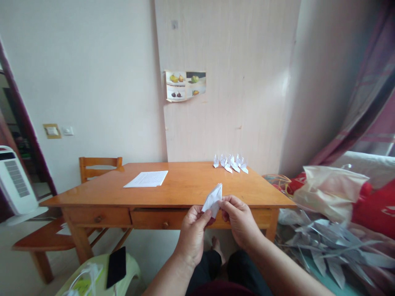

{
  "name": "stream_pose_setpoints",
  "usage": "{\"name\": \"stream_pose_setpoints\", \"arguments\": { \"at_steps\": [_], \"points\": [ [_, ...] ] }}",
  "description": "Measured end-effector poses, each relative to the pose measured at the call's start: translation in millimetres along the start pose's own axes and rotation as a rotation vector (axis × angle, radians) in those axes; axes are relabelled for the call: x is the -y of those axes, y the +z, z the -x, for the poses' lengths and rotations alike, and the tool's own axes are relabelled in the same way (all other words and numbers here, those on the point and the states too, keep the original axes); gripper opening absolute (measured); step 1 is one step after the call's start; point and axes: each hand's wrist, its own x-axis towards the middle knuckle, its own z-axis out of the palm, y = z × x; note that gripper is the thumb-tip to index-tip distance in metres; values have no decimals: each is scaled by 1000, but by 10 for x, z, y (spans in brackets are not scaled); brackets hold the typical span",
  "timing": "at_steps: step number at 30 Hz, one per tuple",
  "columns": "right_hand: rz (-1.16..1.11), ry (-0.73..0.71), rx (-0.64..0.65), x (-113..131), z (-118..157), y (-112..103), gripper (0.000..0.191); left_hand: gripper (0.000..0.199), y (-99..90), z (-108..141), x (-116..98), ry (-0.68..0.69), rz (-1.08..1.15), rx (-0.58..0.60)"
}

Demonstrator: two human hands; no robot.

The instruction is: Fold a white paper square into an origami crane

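Between my two hands, just over the table's front edge, is a small folded white paper piece [212,198] with a pointed top. My left hand [195,230] is closed on its lower left side, the thumb pressed across the front. The fingers of my right hand [239,217] pinch its right edge. Several folded white paper figures [230,163] with upright points stand together at the back right of the wooden table [185,193]. A stack of printed sheets [146,179] lies flat on the left half of the tabletop.
A green stool [132,269] at lower left carries a black phone [116,267] and a white cable. A wooden chair [100,161] and a bench [46,238] stand left of the table. Paper strips [333,242] and bags [331,189] are heaped at right.
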Motion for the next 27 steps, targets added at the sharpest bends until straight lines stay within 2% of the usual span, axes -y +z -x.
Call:
{"name": "stream_pose_setpoints", "arguments": {
  "at_steps": [11,13,16,18,21,27],
  "points": [
    [-86,-43,-119,86,-164,-161,24,26,2,2,21,-23,49,-54],
    [-66,-10,-64,30,-91,-132,27,25,17,2,13,-33,64,-49],
    [-52,87,187,-84,64,-29,29,24,44,26,1,-60,74,-25],
    [-120,140,247,-147,139,46,29,24,59,52,-2,-68,78,-13],
    [-190,229,171,-187,171,117,29,23,77,82,1,-67,61,-14],
    [-250,256,104,-119,112,111,25,22,100,89,13,-52,37,32]
  ]
}}
